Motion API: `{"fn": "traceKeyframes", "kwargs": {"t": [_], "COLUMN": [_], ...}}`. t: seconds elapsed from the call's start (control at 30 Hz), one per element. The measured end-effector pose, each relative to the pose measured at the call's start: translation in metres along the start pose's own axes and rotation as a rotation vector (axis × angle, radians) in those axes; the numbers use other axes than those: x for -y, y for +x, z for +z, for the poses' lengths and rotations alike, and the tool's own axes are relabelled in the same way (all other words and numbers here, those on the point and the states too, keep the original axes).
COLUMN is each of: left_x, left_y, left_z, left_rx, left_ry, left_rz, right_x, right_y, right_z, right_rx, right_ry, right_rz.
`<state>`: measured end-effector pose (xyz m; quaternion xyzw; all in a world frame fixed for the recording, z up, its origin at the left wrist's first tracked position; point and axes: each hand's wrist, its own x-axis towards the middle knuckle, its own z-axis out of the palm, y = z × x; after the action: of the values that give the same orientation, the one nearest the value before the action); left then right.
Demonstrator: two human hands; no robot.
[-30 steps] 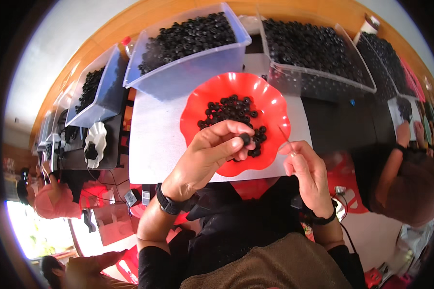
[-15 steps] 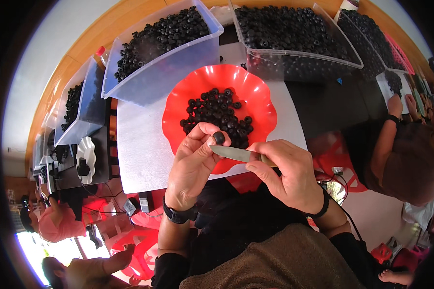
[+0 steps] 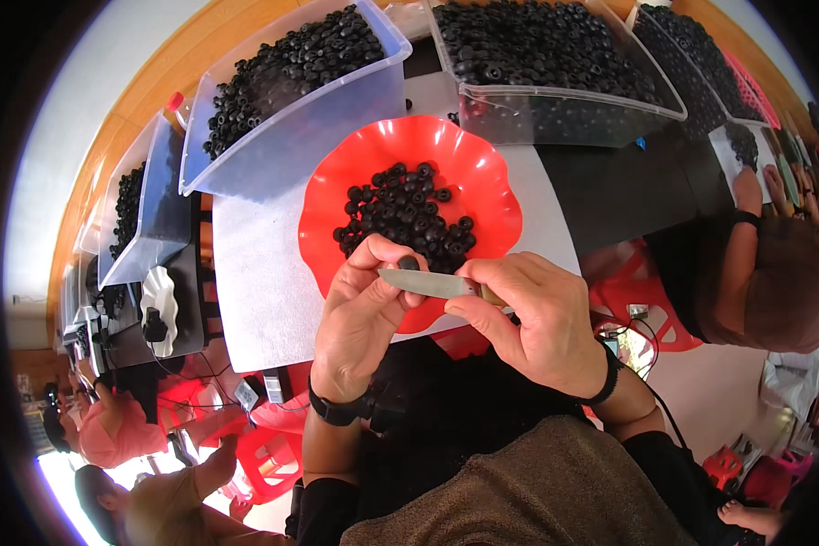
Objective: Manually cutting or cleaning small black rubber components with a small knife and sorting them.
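My left hand [image 3: 357,318] pinches a small round black piece [image 3: 409,263], rubber-like in look, between thumb and fingertips. In my right hand [image 3: 541,314] is a small knife [image 3: 432,285], gripped by its handle. Its blade points left and lies across the near side of the pinched piece, by my left thumb; whether the edge touches it I cannot tell. Both hands are over the near part of a red wavy-rimmed bowl [image 3: 323,214]. A heap of similar black pieces [image 3: 400,205], several with a hole through them, lies in that bowl, partly hidden by my fingers.
Beyond the bowl stand clear plastic bins [image 3: 291,146] [image 3: 564,114] full of black pieces. A white sheet [image 3: 255,300] lies under the bowl on the black table [image 3: 610,191]. A white wavy dish [image 3: 161,309] is at left. Co-workers sit to the right [image 3: 769,282] and lower left [image 3: 168,500].
The knife blade has moved left and slightly up, farther across the pinched piece and my left thumb. My right hand shifted left with it; the whole view moved slightly.
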<state>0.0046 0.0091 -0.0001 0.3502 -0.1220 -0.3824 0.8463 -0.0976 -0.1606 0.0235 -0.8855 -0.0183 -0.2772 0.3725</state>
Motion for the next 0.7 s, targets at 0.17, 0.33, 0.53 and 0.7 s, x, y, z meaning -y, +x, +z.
{"fn": "traceKeyframes", "kwargs": {"t": [0.17,0.33,0.53,0.7], "left_x": [0.001,-0.002,0.000,0.000], "left_y": [0.001,0.006,0.001,0.007], "left_z": [-0.003,-0.003,0.015,0.014], "left_rx": [0.023,0.027,0.113,0.087], "left_ry": [-0.004,-0.013,0.047,0.039], "left_rz": [-0.010,-0.047,-0.190,-0.135], "right_x": [-0.002,-0.005,-0.026,-0.025], "right_y": [0.000,0.005,0.018,0.013], "right_z": [0.002,0.005,0.007,0.002], "right_rx": [-0.013,-0.029,-0.102,-0.052], "right_ry": [-0.019,-0.023,-0.001,0.252], "right_rz": [-0.008,-0.017,0.026,0.192]}}
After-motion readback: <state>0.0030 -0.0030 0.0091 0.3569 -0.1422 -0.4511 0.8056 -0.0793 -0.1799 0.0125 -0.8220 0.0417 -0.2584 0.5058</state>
